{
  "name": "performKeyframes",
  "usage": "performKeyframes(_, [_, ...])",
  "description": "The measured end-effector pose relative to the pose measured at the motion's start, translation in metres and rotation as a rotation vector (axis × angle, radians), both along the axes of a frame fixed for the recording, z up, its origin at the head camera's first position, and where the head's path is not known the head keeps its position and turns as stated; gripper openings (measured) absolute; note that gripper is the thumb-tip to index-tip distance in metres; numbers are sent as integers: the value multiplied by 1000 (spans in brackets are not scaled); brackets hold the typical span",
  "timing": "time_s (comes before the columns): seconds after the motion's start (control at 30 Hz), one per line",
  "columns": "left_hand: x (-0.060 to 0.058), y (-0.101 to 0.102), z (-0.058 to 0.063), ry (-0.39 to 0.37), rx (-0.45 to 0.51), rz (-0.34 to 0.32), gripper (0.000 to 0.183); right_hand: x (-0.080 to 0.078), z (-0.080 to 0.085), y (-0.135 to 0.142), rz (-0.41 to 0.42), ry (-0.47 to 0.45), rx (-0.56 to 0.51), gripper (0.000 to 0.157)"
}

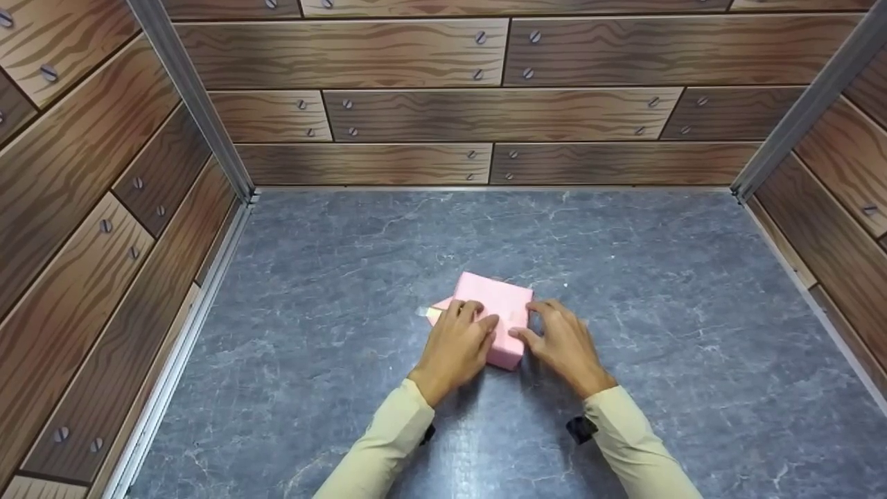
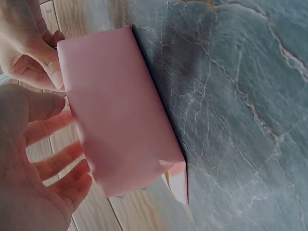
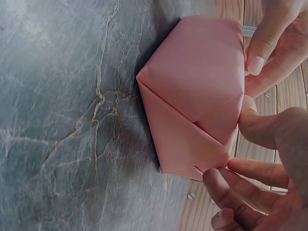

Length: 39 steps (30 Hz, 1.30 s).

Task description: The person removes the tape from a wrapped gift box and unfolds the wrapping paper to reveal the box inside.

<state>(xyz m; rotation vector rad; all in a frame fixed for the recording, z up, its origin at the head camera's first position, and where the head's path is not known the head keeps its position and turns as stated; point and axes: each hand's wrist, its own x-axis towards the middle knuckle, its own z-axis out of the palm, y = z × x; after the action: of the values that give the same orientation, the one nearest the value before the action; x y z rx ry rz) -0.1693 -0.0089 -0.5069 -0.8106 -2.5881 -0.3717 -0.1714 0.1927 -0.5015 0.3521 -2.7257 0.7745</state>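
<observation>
A box wrapped in pink paper (image 1: 493, 294) lies on the grey marbled surface, turned slightly askew. My left hand (image 1: 457, 339) rests on its top with fingers spread; the left wrist view shows those fingers (image 2: 57, 159) along the upper edge. My right hand (image 1: 565, 339) touches the right end, thumb and fingertips at the top edge and corner. In the right wrist view, crossed paper folds (image 3: 187, 130) lie against that end. From the left end a pointed paper flap (image 2: 177, 185) sticks out, pale inside, with a small clear strip (image 1: 424, 312) at its tip.
Wood-plank-patterned walls (image 1: 416, 114) enclose the surface (image 1: 332, 263) at the back and both sides. Metal rails (image 1: 208, 256) run along its left edge. A dark device (image 1: 581, 430) sits at the right wrist.
</observation>
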Motion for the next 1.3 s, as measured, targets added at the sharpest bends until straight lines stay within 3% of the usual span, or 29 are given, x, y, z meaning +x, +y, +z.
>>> performKeyframes(0.3, [0,1,4,-84,-5,-13,27,-3,-1,0,6,-14,-61,43])
performKeyframes(0.5, [-1,1,5,-110,-4,-23,31,-7,-3,2,57,-21,-114,38])
performKeyframes(0.87, [0,0,5,-158,1,-43,34,-10,-3,3,96,-44,-110,39])
performKeyframes(1.1, [0,0,4,-219,28,-34,36,-8,1,0,53,-45,-126,38])
performKeyframes(1.3, [2,2,1,-232,45,-9,37,-7,-2,-7,21,24,-104,26])
